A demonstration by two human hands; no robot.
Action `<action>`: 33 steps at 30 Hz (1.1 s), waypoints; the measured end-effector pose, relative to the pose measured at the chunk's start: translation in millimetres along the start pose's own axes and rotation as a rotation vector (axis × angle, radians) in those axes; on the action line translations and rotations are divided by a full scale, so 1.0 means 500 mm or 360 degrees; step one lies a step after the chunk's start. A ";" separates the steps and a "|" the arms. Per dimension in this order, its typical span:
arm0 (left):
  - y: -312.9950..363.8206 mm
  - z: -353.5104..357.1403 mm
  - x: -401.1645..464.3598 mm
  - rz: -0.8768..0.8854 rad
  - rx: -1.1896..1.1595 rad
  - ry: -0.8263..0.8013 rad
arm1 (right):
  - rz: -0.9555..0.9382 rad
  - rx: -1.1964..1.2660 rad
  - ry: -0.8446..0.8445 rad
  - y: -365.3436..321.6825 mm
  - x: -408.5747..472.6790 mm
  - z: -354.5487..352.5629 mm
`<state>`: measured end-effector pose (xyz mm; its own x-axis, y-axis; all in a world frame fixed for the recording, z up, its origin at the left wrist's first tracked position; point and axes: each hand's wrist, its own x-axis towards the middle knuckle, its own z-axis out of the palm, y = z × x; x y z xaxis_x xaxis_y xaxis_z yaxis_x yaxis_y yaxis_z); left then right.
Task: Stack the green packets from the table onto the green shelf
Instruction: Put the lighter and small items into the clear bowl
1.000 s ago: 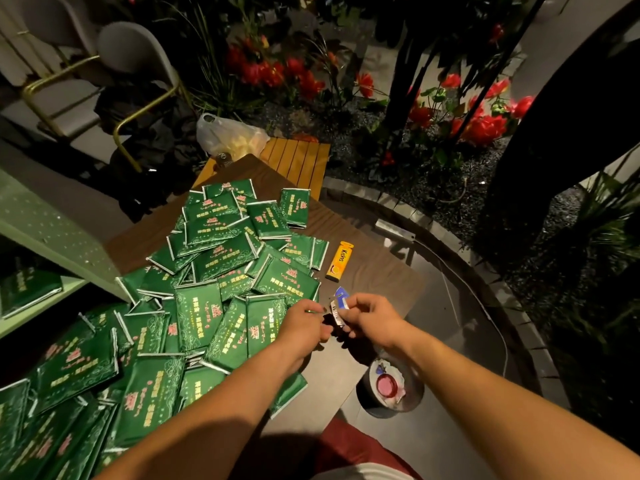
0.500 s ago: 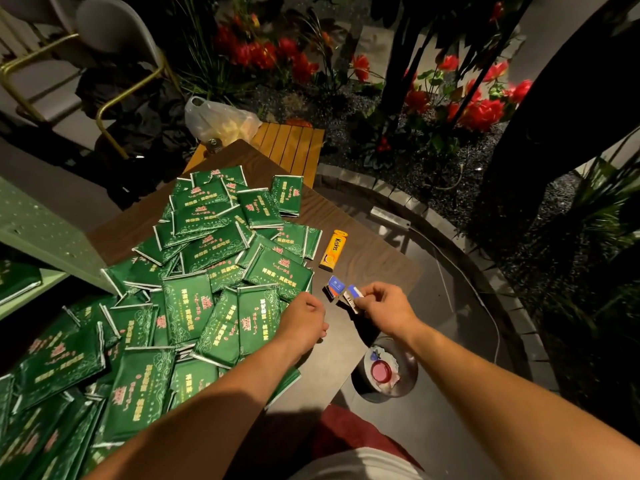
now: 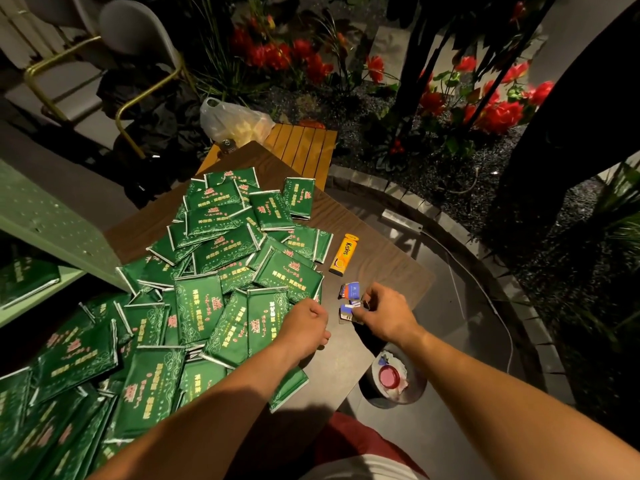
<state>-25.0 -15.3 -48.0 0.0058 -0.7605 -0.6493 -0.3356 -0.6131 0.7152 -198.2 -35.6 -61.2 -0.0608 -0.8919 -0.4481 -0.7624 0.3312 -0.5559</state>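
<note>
Fingers [image 3: 369,306] of my right hand [image 3: 388,315] pinch a small blue-and-white wrapper [image 3: 347,312]; my left hand [image 3: 304,329] is fisted, holding nothing, at the edge of the green packets [image 3: 221,271] heaped on the bench [image 3: 377,265]. Green shelf [image 3: 52,233]: left.

Two bare forearms reaching forward from the near edge.
Left hand [image 3: 304,329] hovering with fingers curled under, holding nothing visible; right hand [image 3: 388,315], just to its right, pinching a small blue-and-white piece between curled fingertips.
</note>
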 end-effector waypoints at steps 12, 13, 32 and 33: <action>0.031 0.009 -0.003 -0.0018 0.0033 -0.0090 | -0.0070 0.0554 -0.0322 -0.046 -0.018 -0.019; 0.032 0.007 -0.004 -0.0007 0.0105 -0.0062 | -0.0071 0.0565 -0.0332 -0.050 -0.018 -0.019; 0.056 -0.041 0.035 0.0144 0.0028 0.0283 | -0.0442 -0.0450 -0.0023 -0.038 0.047 -0.005; 0.057 -0.039 0.037 0.0161 0.0048 0.0287 | -0.0498 -0.0536 -0.0026 -0.039 0.048 0.004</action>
<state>-16.0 -50.8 -34.5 0.1385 -0.8455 -0.5157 -0.3713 -0.5270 0.7645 -183.6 -62.6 -62.5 0.2141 -0.9271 -0.3075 -0.9096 -0.0745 -0.4087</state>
